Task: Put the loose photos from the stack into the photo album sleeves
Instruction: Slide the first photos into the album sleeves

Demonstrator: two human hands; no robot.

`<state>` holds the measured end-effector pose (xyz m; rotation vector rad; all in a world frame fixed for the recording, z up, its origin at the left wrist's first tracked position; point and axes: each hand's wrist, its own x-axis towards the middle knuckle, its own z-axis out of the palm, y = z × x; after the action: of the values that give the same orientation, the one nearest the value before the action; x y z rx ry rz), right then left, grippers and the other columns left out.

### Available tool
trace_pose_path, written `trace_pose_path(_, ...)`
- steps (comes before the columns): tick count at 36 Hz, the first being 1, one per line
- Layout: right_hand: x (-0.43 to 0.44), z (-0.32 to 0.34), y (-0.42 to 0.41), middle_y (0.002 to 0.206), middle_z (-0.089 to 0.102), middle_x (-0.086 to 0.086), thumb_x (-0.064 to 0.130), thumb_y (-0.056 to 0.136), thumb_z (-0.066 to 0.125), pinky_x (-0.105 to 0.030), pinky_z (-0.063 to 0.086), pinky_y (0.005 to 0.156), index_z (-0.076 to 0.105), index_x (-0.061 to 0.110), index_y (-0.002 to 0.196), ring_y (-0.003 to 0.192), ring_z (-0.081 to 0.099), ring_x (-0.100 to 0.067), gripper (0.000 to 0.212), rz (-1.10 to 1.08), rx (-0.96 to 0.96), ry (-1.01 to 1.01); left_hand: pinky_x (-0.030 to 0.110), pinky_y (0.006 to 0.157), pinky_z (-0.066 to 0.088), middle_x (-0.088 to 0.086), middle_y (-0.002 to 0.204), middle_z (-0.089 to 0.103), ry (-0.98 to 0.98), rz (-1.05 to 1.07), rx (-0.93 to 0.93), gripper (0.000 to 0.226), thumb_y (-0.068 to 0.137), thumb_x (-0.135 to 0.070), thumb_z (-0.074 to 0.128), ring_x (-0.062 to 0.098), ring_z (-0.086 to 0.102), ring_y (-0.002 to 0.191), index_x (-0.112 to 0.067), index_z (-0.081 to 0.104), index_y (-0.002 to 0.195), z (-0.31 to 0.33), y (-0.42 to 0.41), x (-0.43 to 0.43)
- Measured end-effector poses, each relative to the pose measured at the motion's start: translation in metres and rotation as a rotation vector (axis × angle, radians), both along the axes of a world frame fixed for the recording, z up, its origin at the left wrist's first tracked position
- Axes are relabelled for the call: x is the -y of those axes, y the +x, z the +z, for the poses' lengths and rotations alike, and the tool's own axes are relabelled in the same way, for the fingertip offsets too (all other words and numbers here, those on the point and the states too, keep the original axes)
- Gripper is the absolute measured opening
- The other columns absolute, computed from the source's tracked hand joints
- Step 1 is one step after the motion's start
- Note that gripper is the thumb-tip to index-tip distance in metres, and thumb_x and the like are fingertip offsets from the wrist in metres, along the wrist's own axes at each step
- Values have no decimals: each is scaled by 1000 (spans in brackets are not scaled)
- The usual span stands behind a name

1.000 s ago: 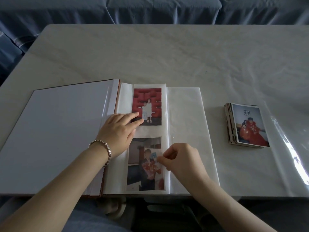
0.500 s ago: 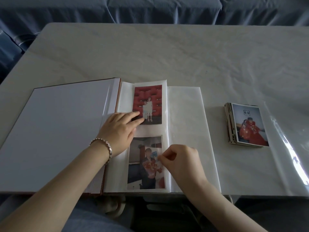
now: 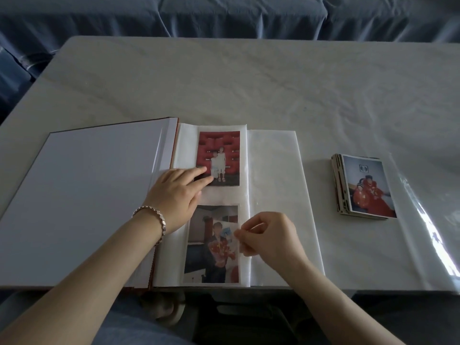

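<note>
The photo album (image 3: 87, 195) lies open on the table, its white cover page to the left. On the right page an upper sleeve holds a red photo (image 3: 219, 155) and a lower sleeve holds a photo of a person with flowers (image 3: 211, 255). My left hand (image 3: 174, 192) lies flat on the page, its fingertips touching the red photo's lower left corner. My right hand (image 3: 268, 237) pinches the right edge of the lower photo or its sleeve. The stack of loose photos (image 3: 363, 188) sits to the right of the album.
A clear plastic sheet (image 3: 433, 220) covers the white table (image 3: 249, 83) and shines at the right edge. A translucent album page (image 3: 276, 170) lies spread between album and stack. A blue covered sofa (image 3: 224, 16) runs behind the table.
Both hands stay almost where they were. My right hand's pinch at the lower photo's edge has shifted only slightly.
</note>
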<state>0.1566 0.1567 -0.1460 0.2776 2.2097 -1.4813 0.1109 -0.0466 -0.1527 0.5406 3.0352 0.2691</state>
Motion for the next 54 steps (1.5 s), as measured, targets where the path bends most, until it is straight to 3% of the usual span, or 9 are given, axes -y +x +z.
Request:
trace_pose_path(8, -37, 2, -9, 64, 69, 3, 12, 82, 68, -19, 53, 52, 65, 17, 76, 56, 67, -11, 9, -36, -92, -28, 44, 102, 35, 10, 127, 59, -4, 81, -58, 31, 88, -9, 57, 31, 53, 117, -10, 64, 118, 1, 1, -12)
trace_pose_path(14, -116, 12, -35, 71, 68, 2, 6, 78, 71, -9, 45, 60, 71, 13, 78, 61, 62, -8, 7, -211, -535, 428, 37, 97, 33, 6, 112, 59, -132, 286, -16, 51, 89, -51, 37, 24, 50, 108, -12, 61, 112, 6, -6, -52)
trace_pose_path(22, -201, -10, -70, 112, 59, -17, 31, 79, 73, -25, 37, 69, 60, 6, 118, 85, 56, -24, 48, -343, -314, 663, 39, 114, 8, 7, 153, 4, -23, 216, 71, 74, 87, -57, 45, 24, 8, 141, -19, 20, 145, -1, -15, -98)
trace_pose_path(27, -212, -19, -75, 76, 60, 2, 26, 72, 80, -12, 30, 46, 70, 12, 101, 56, 46, 3, 33, -479, -294, 522, 36, 114, -6, -9, 156, -18, -70, -75, 145, 57, 96, -34, 34, 11, -15, 143, -34, 11, 148, -7, -25, -102)
trace_pose_path(35, -215, -24, -70, 73, 63, 4, 23, 67, 83, -22, 43, 61, 71, 13, 87, 62, 57, -8, 26, -640, -376, 433, 39, 114, -6, -15, 156, 8, -133, -1, 94, 49, 98, -40, 23, 4, 2, 143, -35, 21, 146, -6, -22, -91)
trace_pose_path(41, -216, -21, -66, 75, 67, -2, 22, 74, 77, -27, 47, 66, 71, 21, 81, 69, 61, -18, 9, -643, -458, 468, 45, 114, 2, -10, 154, 20, -61, 96, 71, 64, 85, -64, 42, 6, 12, 142, -30, 39, 139, -7, -12, -84)
trace_pose_path(48, -203, 11, -73, 60, 67, 10, 17, 72, 79, -12, 49, 46, 73, 20, 78, 50, 60, -2, 9, -652, -432, 127, 35, 115, -2, 0, 152, 28, 135, -77, -52, 40, 84, -8, 55, 13, 8, 144, -14, 58, 124, -8, -14, -85)
trace_pose_path(52, -172, 31, -75, 54, 67, 9, 11, 71, 77, -10, 47, 47, 71, 22, 67, 46, 59, 0, 13, -628, -392, -136, 43, 110, 25, 8, 118, 64, 322, -187, -86, 47, 69, 22, 54, 16, 45, 122, -5, 69, 105, -6, -13, -88)
trace_pose_path(54, -151, 36, -76, 53, 66, 7, 11, 71, 77, -11, 46, 46, 72, 17, 72, 46, 58, -1, 8, -574, -347, -224, 27, 105, 36, 6, 108, 67, 459, -101, 12, 41, 79, 18, 47, 11, 55, 107, -5, 67, 107, -5, -10, -91)
